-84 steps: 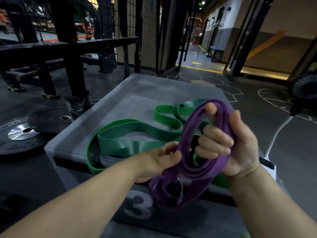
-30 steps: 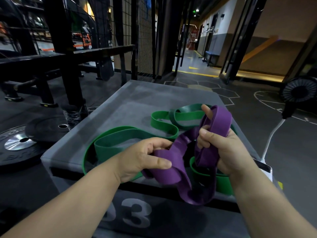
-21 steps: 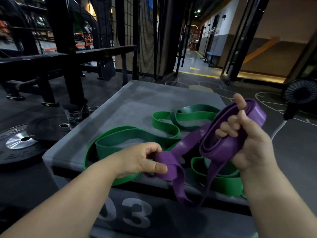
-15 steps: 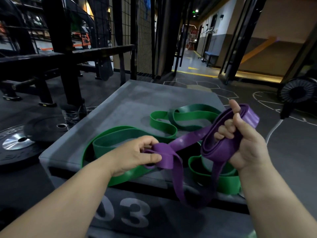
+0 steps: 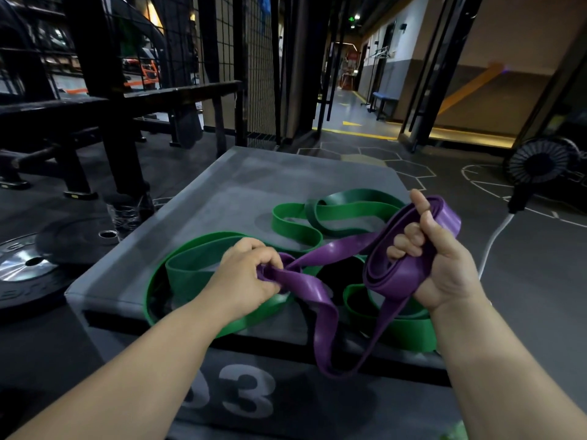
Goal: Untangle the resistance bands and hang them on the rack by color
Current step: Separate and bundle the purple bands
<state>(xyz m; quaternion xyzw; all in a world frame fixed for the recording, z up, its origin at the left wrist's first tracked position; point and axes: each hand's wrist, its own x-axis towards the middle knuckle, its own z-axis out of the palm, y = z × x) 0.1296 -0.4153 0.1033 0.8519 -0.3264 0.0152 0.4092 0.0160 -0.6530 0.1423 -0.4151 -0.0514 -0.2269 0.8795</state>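
Note:
A purple resistance band (image 5: pixel 336 249) stretches between both hands above a grey plyo box (image 5: pixel 241 192). My right hand (image 5: pixel 438 258) grips several folded loops of it, raised at the right. My left hand (image 5: pixel 244 277) pinches a twisted knot of the same band, low over the box top. A long purple loop hangs down past the box's front edge. Green resistance bands (image 5: pixel 343 214) lie in loose coils on the box top, under and behind the purple one. No hanging rack for the bands can be made out.
Black weight plates (image 5: pixel 28 265) lie on the floor to the left. A black bench frame (image 5: pixel 104 122) and wire mesh stand behind them. A black fan (image 5: pixel 540 163) with a white cable (image 5: pixel 492 239) sits at the right. A corridor opens straight ahead.
My hands have drawn apart: the right one lifted its folded loops up and right, the left one stayed low on the knot. The purple band now runs taut between them.

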